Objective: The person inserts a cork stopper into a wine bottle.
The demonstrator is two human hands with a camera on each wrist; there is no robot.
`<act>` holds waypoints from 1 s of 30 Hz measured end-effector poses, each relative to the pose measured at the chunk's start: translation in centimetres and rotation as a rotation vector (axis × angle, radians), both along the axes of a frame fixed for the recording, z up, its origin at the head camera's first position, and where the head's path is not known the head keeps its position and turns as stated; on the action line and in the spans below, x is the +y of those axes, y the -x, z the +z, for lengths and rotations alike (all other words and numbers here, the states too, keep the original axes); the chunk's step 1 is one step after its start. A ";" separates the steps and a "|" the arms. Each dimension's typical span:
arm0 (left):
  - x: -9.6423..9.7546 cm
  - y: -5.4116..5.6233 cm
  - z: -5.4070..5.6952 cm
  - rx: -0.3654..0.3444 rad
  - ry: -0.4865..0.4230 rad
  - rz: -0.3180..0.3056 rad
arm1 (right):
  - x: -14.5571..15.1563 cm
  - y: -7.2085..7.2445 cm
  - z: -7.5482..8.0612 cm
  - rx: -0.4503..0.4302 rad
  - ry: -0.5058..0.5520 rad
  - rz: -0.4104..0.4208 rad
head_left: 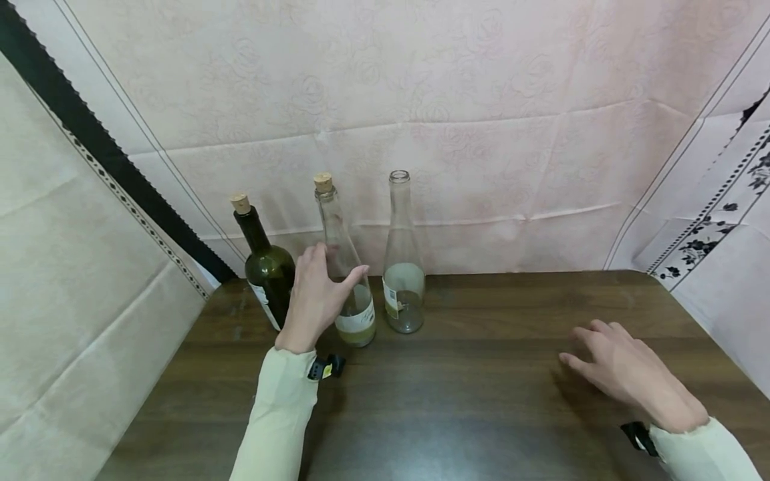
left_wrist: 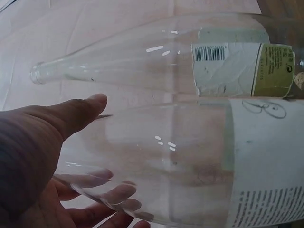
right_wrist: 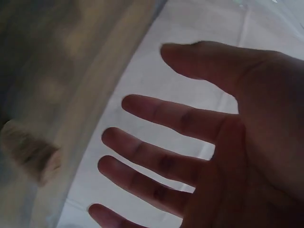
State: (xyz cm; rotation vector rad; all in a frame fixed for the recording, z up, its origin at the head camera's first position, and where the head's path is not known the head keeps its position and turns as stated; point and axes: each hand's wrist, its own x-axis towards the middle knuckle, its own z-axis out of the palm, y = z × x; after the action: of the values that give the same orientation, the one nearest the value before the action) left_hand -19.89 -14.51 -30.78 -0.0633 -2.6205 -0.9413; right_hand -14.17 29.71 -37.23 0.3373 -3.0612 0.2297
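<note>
My left hand (head_left: pixel 317 290) is at the clear bottle (left_wrist: pixel 156 147) with a cork (head_left: pixel 323 182) in its mouth and a white label. In the left wrist view, its outstretched thumb (left_wrist: pixel 83 111) lies on one side of the glass and the loose fingers on the other; firm contact cannot be made out. Just right stands an uncorked clear bottle (head_left: pixel 404 267), and to the left a corked dark green bottle (head_left: pixel 271 270). Far right, my right hand (head_left: pixel 628 371) hovers above the table, fingers spread and holding nothing. A loose cork (right_wrist: pixel 31 152) lies below it, hidden in the head view.
The brown wooden table (head_left: pixel 457 401) ends behind the bottles at a pale patterned cloth (head_left: pixel 481 133). More cloth (head_left: pixel 72 267) hangs along the left side, with a black band between. Another panel (head_left: pixel 734 267) closes the right side.
</note>
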 end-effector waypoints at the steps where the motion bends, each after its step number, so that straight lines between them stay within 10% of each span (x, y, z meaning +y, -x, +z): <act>1: -0.1 0.1 0.0 -0.004 -0.012 0.000 | 0.3 0.0 -0.3 -0.006 -0.004 -0.001; 18: 0.2 3.3 -0.9 0.068 -0.089 0.107 | 5.1 1.9 -1.7 -0.332 0.017 0.087; 30: 1.0 2.8 -0.5 0.251 -0.152 0.113 | 5.8 1.2 -1.5 -0.336 0.103 0.093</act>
State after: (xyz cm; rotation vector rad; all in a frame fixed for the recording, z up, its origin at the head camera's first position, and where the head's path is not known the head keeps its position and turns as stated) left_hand -22.74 -13.47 -31.31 0.0050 -2.2922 -1.0186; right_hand -15.38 35.52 -38.71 0.4803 -3.3467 0.4949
